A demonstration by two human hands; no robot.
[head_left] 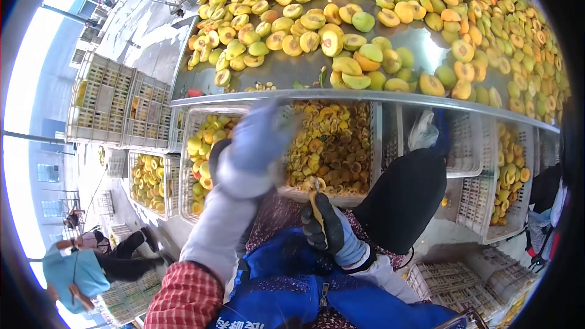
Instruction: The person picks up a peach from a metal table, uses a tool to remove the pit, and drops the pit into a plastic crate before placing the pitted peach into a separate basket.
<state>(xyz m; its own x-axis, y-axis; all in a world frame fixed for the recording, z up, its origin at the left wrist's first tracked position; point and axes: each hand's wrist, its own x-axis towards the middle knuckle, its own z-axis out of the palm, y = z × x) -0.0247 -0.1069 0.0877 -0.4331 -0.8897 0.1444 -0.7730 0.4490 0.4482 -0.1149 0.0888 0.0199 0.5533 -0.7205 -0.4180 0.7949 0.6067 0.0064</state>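
Observation:
My left hand (259,137), in a pale blue-grey glove, is smeared by motion over the crates just below the table edge. Its fingers and anything in them cannot be made out. My right hand (323,225) wears a dark-palmed glove and is closed around a slim tan-handled tool (318,207), whose pale tip points up and away from me. Just beyond that tip stands a crate (376,146) of brownish-yellow fruit scraps (338,152). Halved yellow peaches (312,19) lie cut side up and down across the metal table (274,79) ahead.
A crate of peach halves (210,137) stands left of the scraps, with another fruit crate (149,176) farther left. Stacked crates (119,103) rise behind. At right are a plastic bag (423,131) and a fruit crate (484,207). Another person (76,274) is at lower left.

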